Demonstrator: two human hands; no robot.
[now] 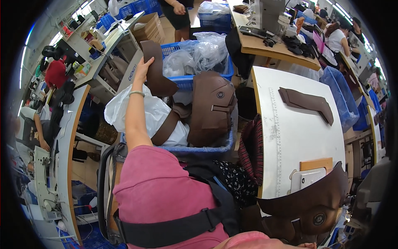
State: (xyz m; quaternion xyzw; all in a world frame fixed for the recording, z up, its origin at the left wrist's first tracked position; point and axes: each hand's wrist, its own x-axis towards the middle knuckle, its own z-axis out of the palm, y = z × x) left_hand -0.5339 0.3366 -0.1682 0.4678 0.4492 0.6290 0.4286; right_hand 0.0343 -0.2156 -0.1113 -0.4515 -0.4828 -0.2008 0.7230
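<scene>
My left hand (144,69) reaches out over a blue bin and grips a curved dark-brown leather-like piece (156,71), thumb and fingers closed on its edge. Below it in the bin, a larger brown panel (210,110) with a round emblem and a slit leans upright beside white plastic sheeting (155,114). A brown strip (166,126) lies over the sheeting. At the bottom edge, only a little of my right hand (306,245) shows, its fingers curled at the lower edge of another large brown panel (315,199) with a round emblem.
A white worktable (298,137) with a printed ruler stands to the right, bearing stacked brown curved pieces (306,103) and a white phone-like device (309,178). The near bin's rim (199,148) is blue. Behind it, another blue crate (230,68) holds clear plastic bags. Other people work around.
</scene>
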